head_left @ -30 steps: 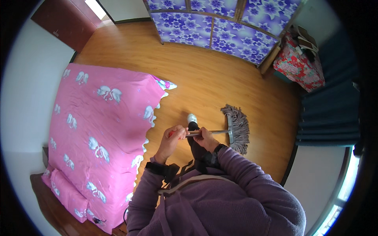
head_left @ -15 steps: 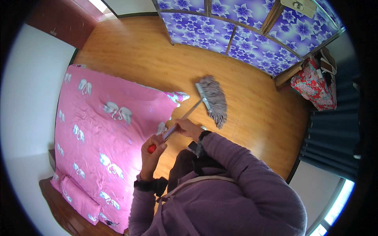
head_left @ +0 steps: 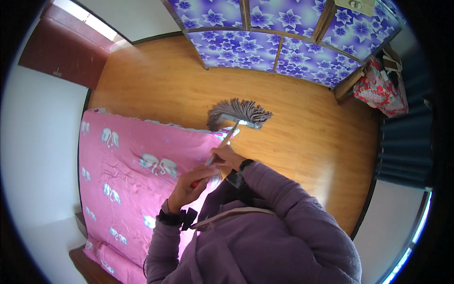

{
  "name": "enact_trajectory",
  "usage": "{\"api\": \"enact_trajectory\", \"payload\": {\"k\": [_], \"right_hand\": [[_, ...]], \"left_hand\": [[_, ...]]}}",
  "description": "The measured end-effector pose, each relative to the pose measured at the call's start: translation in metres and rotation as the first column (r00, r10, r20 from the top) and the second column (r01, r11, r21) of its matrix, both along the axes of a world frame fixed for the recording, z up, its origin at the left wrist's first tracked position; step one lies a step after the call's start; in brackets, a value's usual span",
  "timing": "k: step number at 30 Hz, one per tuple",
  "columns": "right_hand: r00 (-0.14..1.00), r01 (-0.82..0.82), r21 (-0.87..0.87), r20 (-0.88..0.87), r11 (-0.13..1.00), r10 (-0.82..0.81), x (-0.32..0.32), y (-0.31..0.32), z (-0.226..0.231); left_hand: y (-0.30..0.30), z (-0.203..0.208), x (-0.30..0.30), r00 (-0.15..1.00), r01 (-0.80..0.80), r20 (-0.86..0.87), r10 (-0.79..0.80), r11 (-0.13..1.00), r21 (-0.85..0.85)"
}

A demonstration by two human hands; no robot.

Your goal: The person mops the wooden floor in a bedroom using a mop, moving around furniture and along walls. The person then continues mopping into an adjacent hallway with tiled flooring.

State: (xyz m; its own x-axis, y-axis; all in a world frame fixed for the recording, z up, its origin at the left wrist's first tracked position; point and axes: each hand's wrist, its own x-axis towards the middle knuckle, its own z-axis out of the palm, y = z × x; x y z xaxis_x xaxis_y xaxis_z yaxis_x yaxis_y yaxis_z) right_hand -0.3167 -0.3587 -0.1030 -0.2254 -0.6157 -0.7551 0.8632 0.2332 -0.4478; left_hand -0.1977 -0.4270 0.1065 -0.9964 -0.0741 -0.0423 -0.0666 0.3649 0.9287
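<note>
A flat mop [head_left: 243,111] with a grey-brown string head rests on the wooden floor beyond the corner of the bed. Its pale handle slants back toward me between both hands. My left hand [head_left: 191,182] is closed around the upper end, where a bit of red grip shows. Farther down the handle, my right hand [head_left: 227,157] is wrapped round it. Both wrists carry black bands. Part of the mop head's left side lies close to the hanging edge of the pink bedspread [head_left: 123,156], which has white swans on it.
A purple flower-patterned cabinet [head_left: 255,45] stands along the far side. To the right are a red floral bag [head_left: 380,90] and a dark curtain [head_left: 405,146]. Wooden floor [head_left: 312,142] stretches between the bed and these. A reddish-brown door [head_left: 66,49] is at the far left.
The mop head has swung leftward and turned, its strings now pointing away toward the cabinet instead of right. My view has shifted a little. Both hands keep hold of the handle.
</note>
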Motion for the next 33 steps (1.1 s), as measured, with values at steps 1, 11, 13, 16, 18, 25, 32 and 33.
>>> {"api": "enact_trajectory", "payload": {"k": [1,11,13,16,18,25,32,33], "right_hand": [[0.999,0.045,0.015,0.013,0.999,-0.045,-0.003,0.001,0.000],[0.726,0.665,0.160,0.091,0.730,-0.682,-0.059,0.101,0.007],[0.638,0.752,0.131,0.102,0.646,-0.763,-0.075,0.128,0.001],[0.516,0.843,0.132,0.071,0.521,-0.854,-0.104,0.182,-0.017],[0.515,0.848,0.090,0.097,0.523,-0.852,-0.126,0.229,-0.033],[0.123,0.988,0.101,-0.088,0.114,-0.989,-0.204,0.381,-0.092],[0.243,0.946,0.237,-0.065,0.222,-0.968,-0.243,0.421,-0.118],[0.251,0.949,0.212,-0.061,0.233,-0.966,-0.249,0.416,-0.120]], "left_hand": [[-0.006,0.001,-0.007,0.999,0.051,-0.002,-0.051,0.999,0.007],[0.029,-0.006,-0.119,0.846,0.531,0.003,-0.533,0.844,0.077],[0.047,-0.014,-0.145,0.814,0.576,0.015,-0.581,0.809,0.115],[0.082,-0.032,-0.193,0.744,0.660,0.025,-0.668,0.740,0.132],[0.116,-0.048,-0.228,0.711,0.694,0.018,-0.703,0.706,0.138],[0.258,-0.095,-0.344,0.539,0.840,0.079,-0.839,0.542,0.023],[0.283,-0.130,-0.373,0.632,0.760,0.236,-0.738,0.650,-0.005],[0.278,-0.133,-0.376,0.678,0.727,0.199,-0.707,0.686,-0.039]]}}
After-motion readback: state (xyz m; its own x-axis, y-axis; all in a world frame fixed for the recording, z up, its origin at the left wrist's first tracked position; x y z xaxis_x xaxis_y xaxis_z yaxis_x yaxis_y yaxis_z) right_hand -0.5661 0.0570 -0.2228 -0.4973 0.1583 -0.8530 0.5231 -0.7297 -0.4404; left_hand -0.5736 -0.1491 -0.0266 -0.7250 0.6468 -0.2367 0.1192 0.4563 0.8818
